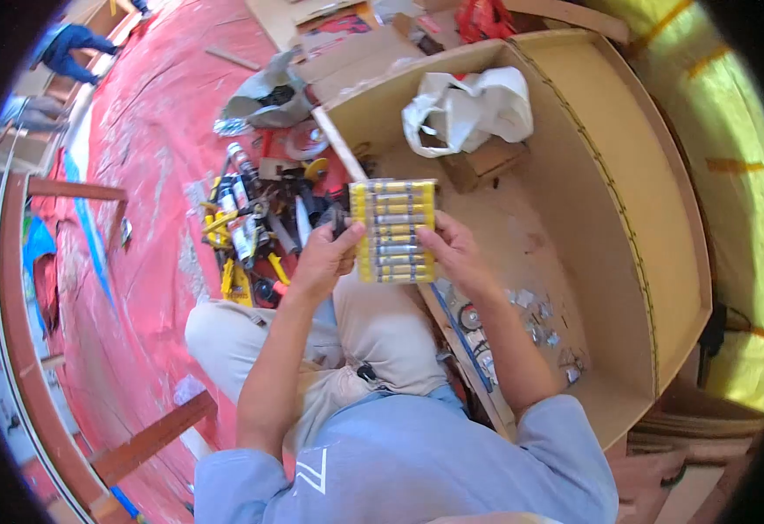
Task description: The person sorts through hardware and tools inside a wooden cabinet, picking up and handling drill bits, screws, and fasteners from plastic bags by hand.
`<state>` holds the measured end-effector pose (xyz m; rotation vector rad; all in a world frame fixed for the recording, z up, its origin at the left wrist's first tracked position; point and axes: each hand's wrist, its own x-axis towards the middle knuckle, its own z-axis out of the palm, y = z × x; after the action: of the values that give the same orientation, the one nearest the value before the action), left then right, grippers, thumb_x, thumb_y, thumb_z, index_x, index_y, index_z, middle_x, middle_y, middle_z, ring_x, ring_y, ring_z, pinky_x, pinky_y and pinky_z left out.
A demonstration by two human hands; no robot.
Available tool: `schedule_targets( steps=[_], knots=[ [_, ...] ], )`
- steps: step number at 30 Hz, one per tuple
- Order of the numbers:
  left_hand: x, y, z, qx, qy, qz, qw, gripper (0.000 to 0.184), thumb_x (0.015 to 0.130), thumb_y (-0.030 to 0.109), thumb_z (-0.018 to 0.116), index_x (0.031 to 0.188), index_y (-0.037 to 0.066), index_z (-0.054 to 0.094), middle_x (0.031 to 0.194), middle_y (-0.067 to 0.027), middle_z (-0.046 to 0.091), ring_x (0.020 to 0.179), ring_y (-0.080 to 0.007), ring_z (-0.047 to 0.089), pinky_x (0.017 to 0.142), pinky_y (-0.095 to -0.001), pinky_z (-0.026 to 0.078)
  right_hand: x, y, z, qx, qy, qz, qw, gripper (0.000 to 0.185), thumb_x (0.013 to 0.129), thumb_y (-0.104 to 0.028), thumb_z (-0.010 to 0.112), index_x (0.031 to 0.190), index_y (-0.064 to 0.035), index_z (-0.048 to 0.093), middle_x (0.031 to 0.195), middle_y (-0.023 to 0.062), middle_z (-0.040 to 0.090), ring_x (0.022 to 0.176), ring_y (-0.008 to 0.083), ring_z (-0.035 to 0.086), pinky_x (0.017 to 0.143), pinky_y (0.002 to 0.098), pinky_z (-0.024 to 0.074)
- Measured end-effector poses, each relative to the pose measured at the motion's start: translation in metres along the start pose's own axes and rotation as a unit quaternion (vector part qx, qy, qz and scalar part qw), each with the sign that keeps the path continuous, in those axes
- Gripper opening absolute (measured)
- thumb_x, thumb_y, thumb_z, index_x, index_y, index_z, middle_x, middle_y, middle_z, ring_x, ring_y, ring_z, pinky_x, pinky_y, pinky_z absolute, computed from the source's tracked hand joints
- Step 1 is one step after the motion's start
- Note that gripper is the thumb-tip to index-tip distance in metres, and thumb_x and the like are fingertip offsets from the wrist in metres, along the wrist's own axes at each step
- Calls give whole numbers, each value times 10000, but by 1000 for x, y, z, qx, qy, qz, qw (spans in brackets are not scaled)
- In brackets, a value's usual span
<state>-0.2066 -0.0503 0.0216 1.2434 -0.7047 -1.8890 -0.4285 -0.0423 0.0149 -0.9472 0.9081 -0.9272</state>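
Above my lap I hold up a flat clear pack (pixel 395 251) with several yellow, dark-banded cylinders stacked in rows; they look like batteries, but the print is too small to read. My left hand (pixel 325 259) is closed at the pack's left edge. A small dark object (pixel 337 218) shows by its fingers; I cannot tell whether the hand holds it. My right hand (pixel 459 253) grips the opposite edge, thumb on the front face. Behind the left hand lies a heap of hand tools (pixel 242 218) with yellow and dark handles.
On my right stands a large open wooden box (pixel 574 227) with a white plastic bag (pixel 478 109) and small loose parts (pixel 535 323) inside. A grey bag (pixel 268 94) sits on the red floor sheet (pixel 151 175). A brown frame (pixel 37 349) runs along the left; people (pixel 72 48) are beyond it.
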Motion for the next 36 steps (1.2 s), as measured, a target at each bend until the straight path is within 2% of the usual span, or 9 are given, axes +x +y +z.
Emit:
schedule_targets(
  steps=[3, 8, 14, 20, 24, 26, 28, 31, 36],
  knots=[
    [-7, 11, 3, 91, 13, -35, 995, 196, 840, 233, 675, 878, 74, 566, 606, 93, 451, 435, -6, 334, 386, -197, 237, -2, 6, 0, 53, -42, -11, 998, 351, 942, -192, 517, 1243, -19, 465, 1108, 58, 595, 1003, 107, 551, 864, 261, 451],
    [-20, 42, -61, 96, 180, 148, 968, 210, 835, 251, 679, 906, 77, 586, 654, 89, 506, 487, -30, 430, 420, -197, 322, -15, -3, -22, 29, -8, 31, 999, 378, 938, -192, 518, 1264, -17, 439, 1048, 99, 621, 879, 125, 605, 756, 273, 500],
    [-71, 107, -137, 190, 320, 173, 912, 235, 871, 285, 642, 748, 157, 486, 546, 104, 333, 421, -5, 265, 392, -204, 184, -34, 78, -118, -106, 162, 92, 977, 339, 928, -198, 523, 1219, -27, 493, 978, 95, 646, 777, 135, 616, 696, 251, 500],
    [-72, 88, -185, 204, 388, 144, 887, 270, 875, 256, 633, 686, 170, 459, 518, 104, 312, 401, -9, 247, 380, -216, 154, -37, 177, -145, -140, 144, 213, 956, 295, 899, -177, 538, 1138, -5, 553, 950, 95, 654, 722, 140, 618, 618, 257, 502],
    [-67, 79, -187, 235, 378, 132, 886, 231, 864, 277, 634, 721, 137, 519, 542, 95, 339, 421, -21, 281, 393, -228, 177, 41, 226, -126, -386, 119, 2, 915, 249, 867, -111, 549, 1087, -2, 592, 939, 139, 658, 728, 222, 640, 640, 325, 520],
    [-66, 74, -205, 238, 381, 145, 882, 217, 864, 289, 626, 756, 114, 557, 563, 88, 361, 444, -27, 301, 402, -231, 193, 69, 201, -108, -610, 49, -170, 772, 260, 867, -120, 525, 1098, -21, 595, 939, 180, 655, 761, 292, 645, 665, 388, 522],
    [-72, 75, -189, 292, 403, 101, 861, 221, 861, 304, 620, 836, 85, 601, 599, 79, 391, 483, -38, 324, 422, -239, 222, 97, 156, -60, -679, -19, -126, 723, 276, 812, -111, 507, 1045, -18, 622, 985, 213, 633, 813, 345, 635, 734, 434, 507],
    [-70, 75, -181, 274, 366, 138, 879, 216, 858, 285, 639, 884, 72, 621, 626, 66, 454, 506, -32, 372, 431, -235, 263, 136, 203, -78, -747, -130, 8, 651, 303, 803, -110, 470, 1041, -5, 625, 1081, 221, 594, 891, 357, 612, 796, 450, 493],
    [-75, 83, -175, 274, 336, 114, 894, 270, 861, 318, 639, 729, 129, 500, 554, 89, 350, 440, -28, 298, 395, -237, 214, 152, 226, -97, -677, -31, -1, 735, 263, 878, -116, 461, 1075, -22, 607, 1101, 183, 595, 897, 355, 613, 794, 445, 489]
  ],
)
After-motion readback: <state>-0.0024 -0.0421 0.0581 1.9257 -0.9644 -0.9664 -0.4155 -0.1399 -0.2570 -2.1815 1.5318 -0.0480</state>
